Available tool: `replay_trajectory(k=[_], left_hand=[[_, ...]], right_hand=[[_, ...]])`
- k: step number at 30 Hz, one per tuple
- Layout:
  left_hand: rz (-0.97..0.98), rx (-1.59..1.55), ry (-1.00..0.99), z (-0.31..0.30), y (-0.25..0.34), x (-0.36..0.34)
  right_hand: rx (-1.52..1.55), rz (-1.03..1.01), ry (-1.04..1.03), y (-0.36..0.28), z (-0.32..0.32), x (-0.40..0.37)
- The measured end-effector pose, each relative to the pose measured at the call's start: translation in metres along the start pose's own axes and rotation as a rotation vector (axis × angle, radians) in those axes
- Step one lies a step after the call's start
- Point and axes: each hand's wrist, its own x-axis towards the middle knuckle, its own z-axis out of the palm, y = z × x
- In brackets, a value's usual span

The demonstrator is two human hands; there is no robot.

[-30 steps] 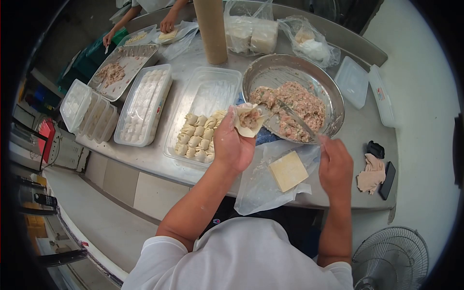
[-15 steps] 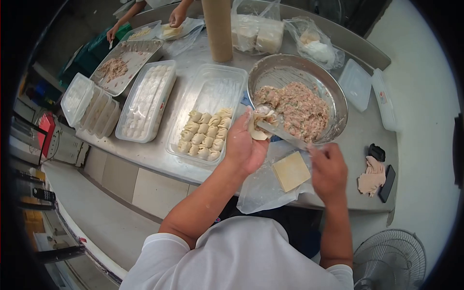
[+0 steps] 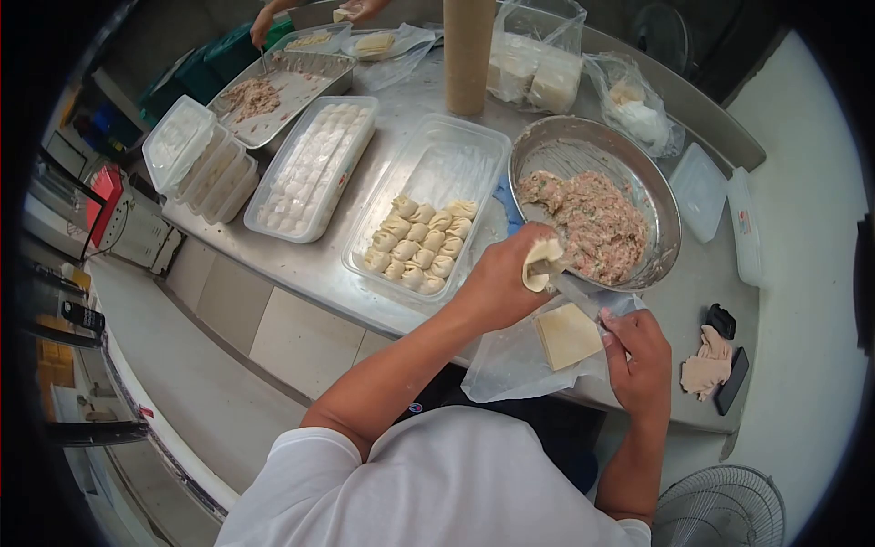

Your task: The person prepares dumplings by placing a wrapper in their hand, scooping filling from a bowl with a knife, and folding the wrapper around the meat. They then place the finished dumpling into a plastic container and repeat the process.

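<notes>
My left hand point(image 3: 503, 273) is closed around a dumpling point(image 3: 541, 260), its pale wrapper gathered near the top of the fist. The blade of a flat spatula point(image 3: 576, 294) reaches into the wrapper's opening. My right hand point(image 3: 638, 356) grips the other end of the spatula. Below the blade lies a stack of square wrappers point(image 3: 569, 337) on a plastic sheet point(image 3: 497, 369). Just beyond my hands is a round metal pan point(image 3: 673, 205) with minced filling point(image 3: 597, 219). Folded dumplings point(image 3: 419, 242) sit in rows inside a clear plastic container point(image 3: 451, 150) on the left.
A lidded container point(image 3: 314, 169), stacked tubs point(image 3: 214, 173) and a metal tray point(image 3: 310, 77) of filling stand further left. A cardboard tube point(image 3: 468, 59) rises at the back. Another person's hands point(image 3: 365, 7) work at the far side. A phone point(image 3: 731, 383) and cloth point(image 3: 707, 365) lie right.
My left hand has turned and closed its fingers around the wrapper, which was spread open on the palm. The spatula stays in it. The view has shifted, moving the table's contents rightward.
</notes>
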Motion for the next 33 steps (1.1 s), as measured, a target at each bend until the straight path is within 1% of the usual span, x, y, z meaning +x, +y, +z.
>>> replay_trajectory(k=[1, 2, 3, 4, 5, 6, 7, 9, 10, 11, 12, 13, 14, 15, 16, 17, 18, 19, 21, 22, 23, 25, 26, 27, 28, 29, 30, 31, 32, 33], left_hand=[[0.055, 0.122, -0.028, -0.002, -0.004, 0.001], [0.164, 0.255, -0.061, -0.003, -0.011, 0.000], [0.163, 0.256, -0.066, 0.000, -0.019, -0.001], [0.233, 0.287, -0.027, 0.002, -0.025, -0.001], [0.303, 0.317, 0.016, 0.005, -0.031, -0.001], [0.302, 0.318, 0.022, 0.003, -0.028, 0.002], [0.264, 0.265, 0.065, 0.000, -0.026, 0.007], [0.217, 0.211, 0.118, -0.003, -0.012, 0.007], [0.033, 0.086, 0.076, -0.005, 0.002, 0.005], [-0.147, -0.038, 0.030, -0.004, 0.010, 0.004], [-0.147, -0.036, 0.027, 0.006, 0.004, 0.003], [-0.061, -0.312, 0.035, 0.020, -0.005, 0.001], [0.024, -0.586, 0.042, 0.034, -0.013, -0.001], [0.022, -0.583, 0.039, 0.041, -0.007, -0.005], [0.036, -0.600, 0.018, 0.048, 0.004, -0.010], [0.051, -0.617, -0.004, 0.050, 0.009, -0.013], [-0.065, -0.660, -0.086, 0.045, 0.007, -0.014], [-0.067, -0.659, -0.093, 0.036, 0.005, -0.011], [0.578, 0.029, -0.034, 0.012, 0.002, -0.001], [0.536, -0.004, -0.093, 0.004, 0.008, -0.003], [0.535, -0.003, -0.095, -0.005, 0.011, -0.005], [0.505, 0.111, -0.305, -0.024, 0.012, -0.005], [0.515, 0.161, -0.343, -0.035, 0.007, -0.002], [0.519, 0.222, -0.336, -0.046, -0.003, 0.004], [0.524, 0.280, -0.331, -0.059, -0.011, 0.012], [0.420, 0.375, -0.269, -0.076, -0.011, 0.023], [0.358, 0.451, -0.218, -0.092, -0.022, 0.038], [0.237, 0.493, -0.201, -0.113, -0.034, 0.052], [0.164, 0.607, -0.140, -0.128, -0.043, 0.061], [0.161, 0.689, -0.176, -0.143, -0.053, 0.067]], right_hand=[[0.002, -0.002, 0.002, 0.000, -0.004, 0.001], [-0.049, 0.003, -0.077, -0.001, -0.012, 0.001], [-0.101, 0.010, -0.157, -0.001, -0.020, 0.001], [-0.100, 0.012, -0.155, 0.002, -0.027, 0.000], [-0.030, 0.037, -0.135, 0.006, -0.034, 0.001], [0.039, 0.058, -0.116, 0.008, -0.037, 0.003], [0.038, 0.050, -0.122, 0.008, -0.035, 0.003], [0.130, 0.187, 0.008, 0.010, -0.026, -0.001], [0.131, 0.184, 0.001, 0.016, -0.013, -0.005], [0.232, 0.299, -0.039, 0.027, 0.006, -0.011], [0.334, 0.415, -0.075, 0.032, 0.019, -0.014], [0.335, 0.416, -0.071, 0.020, 0.030, -0.010], [0.599, 0.415, 0.022, 0.003, 0.049, -0.003], [0.864, 0.409, 0.116, -0.012, 0.063, 0.003], [0.867, 0.413, 0.120, -0.019, 0.070, 0.007], [1.083, 0.443, 0.142, -0.024, 0.076, 0.010], [1.298, 0.471, 0.166, -0.026, 0.078, 0.012], [1.299, 0.474, 0.173, -0.024, 0.079, 0.014], [1.366, 0.502, 0.162, -0.021, 0.078, 0.018], [1.367, 0.504, 0.165, -0.020, 0.078, 0.018], [1.402, 0.521, 0.165, -0.019, 0.077, 0.019], [1.441, 0.538, 0.163, -0.019, 0.073, 0.020], [1.394, 0.534, 0.033, -0.018, 0.070, 0.020], [1.342, 0.529, -0.093, -0.018, 0.068, 0.020], [1.344, 0.532, -0.087, -0.017, 0.068, 0.019], [1.263, 0.531, -0.075, -0.015, 0.069, 0.017], [1.182, 0.531, -0.065, -0.014, 0.070, 0.015], [1.184, 0.533, -0.063, -0.011, 0.069, 0.012], [1.159, 0.563, -0.048, -0.004, 0.067, 0.007], [1.133, 0.592, -0.032, 0.002, 0.064, 0.003]])
